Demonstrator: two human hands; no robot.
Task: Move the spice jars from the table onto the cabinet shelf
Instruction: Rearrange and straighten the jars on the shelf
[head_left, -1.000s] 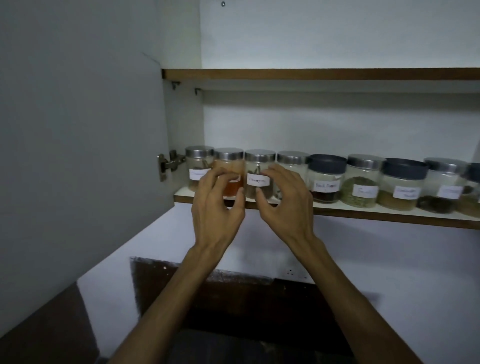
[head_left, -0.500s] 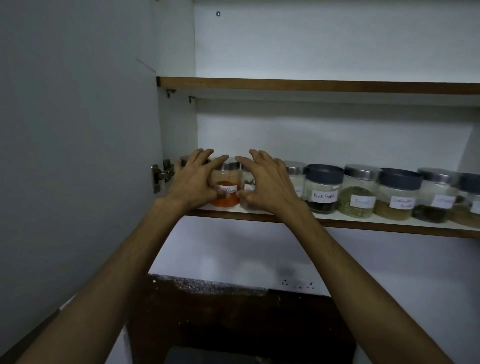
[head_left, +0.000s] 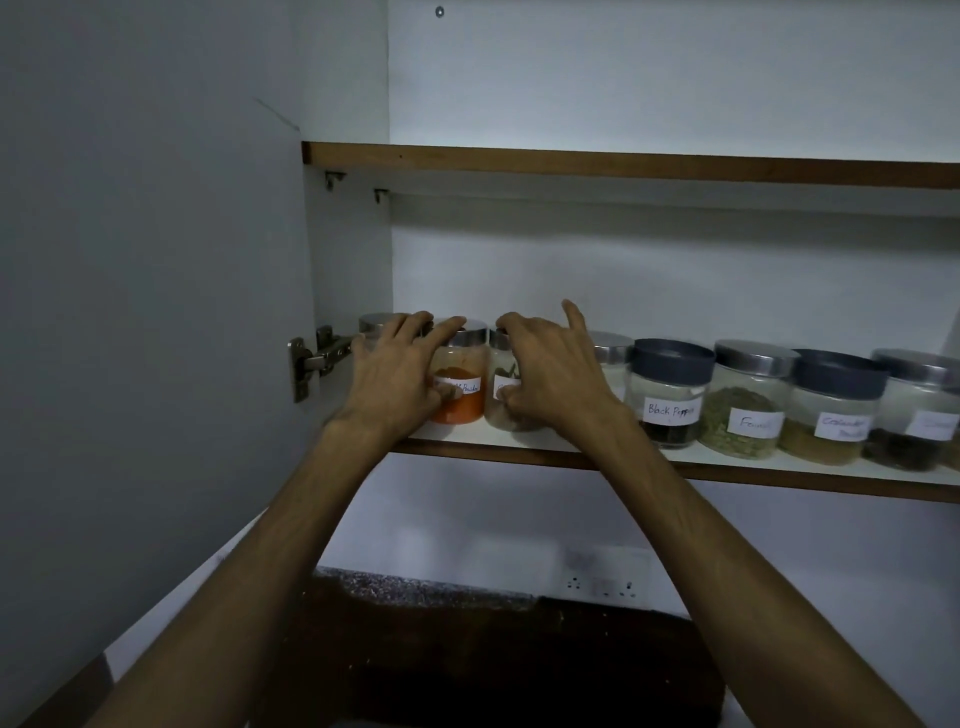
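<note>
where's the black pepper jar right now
In the head view the Black Pepper jar stands right of centre on the cabinet shelf, between a steel-lidded jar beside the right hand and the Fennel jar.

The white paper label on the dark-lidded glass jar of black grains (head_left: 669, 395) reads "Black Pepper", the glass jar of orange powder (head_left: 460, 387) shows "Powder" on its half-hidden label, and the remaining jar labels are too blurred to read.

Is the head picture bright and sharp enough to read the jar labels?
Head view: dim, bluish light; the Black Pepper label reads clearly, the rightmost label is blurred, and the shelf edge bends from wide-angle distortion.
</note>
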